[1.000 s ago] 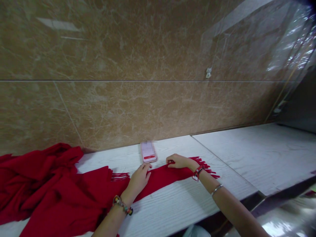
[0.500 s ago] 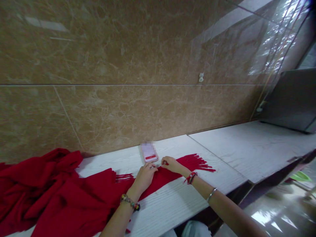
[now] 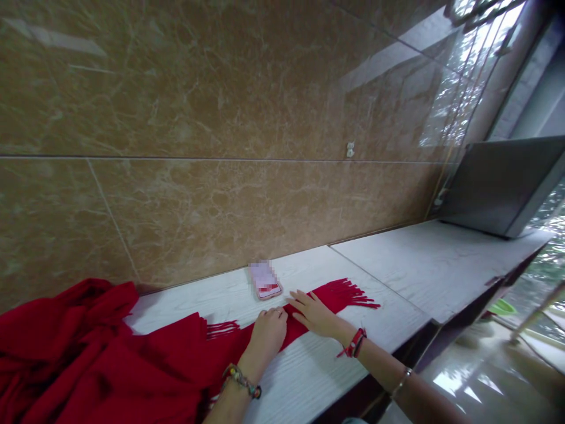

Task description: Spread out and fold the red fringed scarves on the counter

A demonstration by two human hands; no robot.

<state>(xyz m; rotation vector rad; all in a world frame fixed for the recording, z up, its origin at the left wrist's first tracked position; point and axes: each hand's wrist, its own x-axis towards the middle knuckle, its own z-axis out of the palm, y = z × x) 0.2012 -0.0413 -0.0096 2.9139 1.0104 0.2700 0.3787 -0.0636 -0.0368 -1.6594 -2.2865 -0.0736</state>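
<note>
A red fringed scarf [image 3: 110,365] lies along a white wood-grain counter [image 3: 397,277], bunched in a heap at the left and stretched flat to a fringed end [image 3: 348,293] at the right. My left hand [image 3: 268,334] rests on the flat strip with its fingers curled down onto the cloth. Close beside it, my right hand [image 3: 314,312] lies flat on the same strip, fingers spread. A pink-cased phone [image 3: 265,281] lies on the counter just behind both hands.
A glossy brown marble wall [image 3: 220,147] rises right behind the counter. A grey box-like appliance [image 3: 494,188] stands at the far right end. The counter's front edge drops to a shiny floor [image 3: 485,377] at lower right.
My right hand slid left along the scarf toward my left hand and flattened out. The view swung rightward, revealing more of the grey appliance.
</note>
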